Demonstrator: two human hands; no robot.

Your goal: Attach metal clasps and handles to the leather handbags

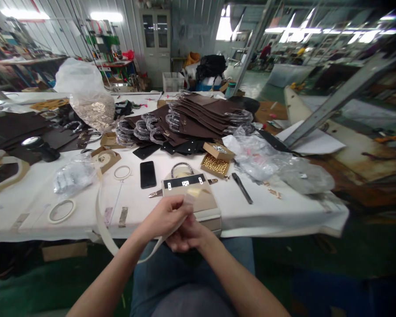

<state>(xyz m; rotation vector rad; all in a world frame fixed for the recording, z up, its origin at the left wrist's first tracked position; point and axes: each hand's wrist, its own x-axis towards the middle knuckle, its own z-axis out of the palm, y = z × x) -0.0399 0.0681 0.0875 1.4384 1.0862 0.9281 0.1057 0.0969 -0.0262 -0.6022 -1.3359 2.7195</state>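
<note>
A long cream strip (103, 224) comes out of a small cardboard box (114, 164), hangs in a loop over the table edge and runs up between my hands. My left hand (165, 215) is closed on the strip, thumb and fingers pinched. Just below it, my right hand (189, 234) has curled fingers closed around the strip, partly hidden by the left. A blurred pale, yellowish end (194, 193) sticks up past my left fingertips. Behind both hands lies a beige handbag (204, 199) with a dark band, silver fittings and a wrapped handle, touching neither hand as far as I can tell.
A black phone (148, 175), a tape roll (62, 211) and a dark tool (242, 188) lie on the white table. Boxes of gold hardware (215, 165) stand beyond the bag, before stacked brown bag panels (198, 116). Plastic bags (260, 156) lie right.
</note>
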